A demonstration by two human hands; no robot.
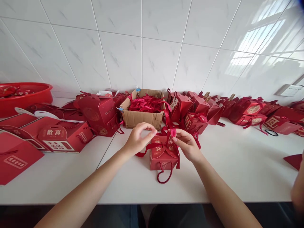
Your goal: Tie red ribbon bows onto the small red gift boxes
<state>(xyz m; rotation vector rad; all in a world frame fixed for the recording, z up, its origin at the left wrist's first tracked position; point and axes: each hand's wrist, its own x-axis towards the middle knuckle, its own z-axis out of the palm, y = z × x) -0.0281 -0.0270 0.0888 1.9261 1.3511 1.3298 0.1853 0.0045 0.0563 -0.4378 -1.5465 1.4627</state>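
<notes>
A red gift box [158,162] with gold characters lies on the white table in front of me, its twisted cord handle looped toward me. Red ribbon [149,146] runs across its top, with a tail reaching out to the left. Over the far right side of the box, my right hand [187,144] pinches a loop of this ribbon between thumb and fingers. My left hand [140,136] is just left of the box, thumb and fingertips brought together; whatever they may hold is too small to make out.
Behind the box stands a cardboard carton [142,118] full of red ribbon. Larger red boxes [64,134] and a red plastic basin [28,98] are at left. Ribbon-tied boxes [251,110] line the wall at right, near a black ring [271,133]. Another person's arm [298,186] shows at the right edge.
</notes>
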